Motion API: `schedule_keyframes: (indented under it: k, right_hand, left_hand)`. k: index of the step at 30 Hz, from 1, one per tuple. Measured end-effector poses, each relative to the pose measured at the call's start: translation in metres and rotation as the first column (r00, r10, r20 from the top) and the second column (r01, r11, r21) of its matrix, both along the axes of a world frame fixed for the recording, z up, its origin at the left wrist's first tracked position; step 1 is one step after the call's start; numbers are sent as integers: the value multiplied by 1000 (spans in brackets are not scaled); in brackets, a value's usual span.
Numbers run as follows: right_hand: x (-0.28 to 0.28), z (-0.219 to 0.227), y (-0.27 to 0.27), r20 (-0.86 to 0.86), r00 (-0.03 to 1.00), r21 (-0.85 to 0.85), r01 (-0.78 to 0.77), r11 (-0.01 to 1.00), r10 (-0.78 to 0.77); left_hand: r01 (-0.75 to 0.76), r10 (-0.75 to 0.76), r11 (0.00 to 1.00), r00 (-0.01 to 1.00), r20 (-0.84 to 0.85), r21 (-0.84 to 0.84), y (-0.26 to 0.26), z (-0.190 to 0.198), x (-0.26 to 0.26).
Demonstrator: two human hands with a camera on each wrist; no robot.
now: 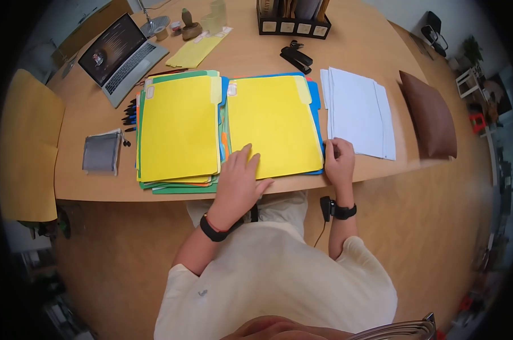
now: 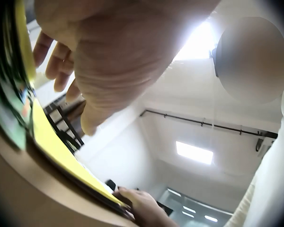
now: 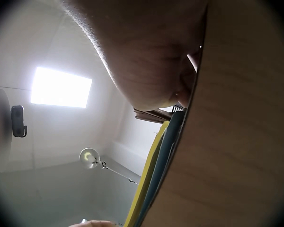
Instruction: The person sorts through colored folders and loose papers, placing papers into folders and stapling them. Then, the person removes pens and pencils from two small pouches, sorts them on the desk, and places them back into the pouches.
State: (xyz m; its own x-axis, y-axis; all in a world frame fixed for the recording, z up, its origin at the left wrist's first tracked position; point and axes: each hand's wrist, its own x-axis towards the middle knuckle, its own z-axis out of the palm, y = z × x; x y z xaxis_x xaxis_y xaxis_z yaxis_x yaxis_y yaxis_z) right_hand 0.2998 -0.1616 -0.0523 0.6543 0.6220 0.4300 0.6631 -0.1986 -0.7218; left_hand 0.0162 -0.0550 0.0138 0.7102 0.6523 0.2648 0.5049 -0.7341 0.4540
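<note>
Two piles of file folders lie side by side, a yellow folder (image 1: 180,124) topping the left pile and another yellow folder (image 1: 272,122) the right one. Blue folders (image 1: 315,105) stick out beneath the latter. My left hand (image 1: 237,181) reaches over the right pile's lower left corner, its fingers spread and mostly straight on the yellow cover. At that pile's lower right corner is my right hand (image 1: 340,163), with curled fingers right at the folder edge and overlapping the corner of the white papers (image 1: 358,113). I cannot tell whether those fingers pinch anything.
A laptop (image 1: 120,59), pens (image 1: 130,113) and a grey pouch (image 1: 101,153) are on the left. Behind the folders are a black stapler (image 1: 296,59), yellow sheets (image 1: 200,50) and a black organizer (image 1: 294,27). A brown cushion (image 1: 429,116) lies at the right edge.
</note>
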Motion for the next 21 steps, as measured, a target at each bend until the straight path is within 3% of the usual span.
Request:
schedule_keyframes:
  k: [10,14,17,21]
  right_hand:
    - [-3,6,-1,-3,1000,16,-25,1000,25]
    - [-2,10,-4,5,1000,58,26,998,-27]
    - [6,15,-11,350,933,-60,106,993,-79]
    - [18,14,-19,345,932,-298,218,929,-108]
  left_hand:
    - [-8,5,991,1000,23,130,11,-17,8]
    - [-43,42,999,996,83,6,14,-12,3]
    - [-83,98,994,973,207,-77,14,-8,1]
    - [-103,183,972,895,406,-211,12,-13,-6]
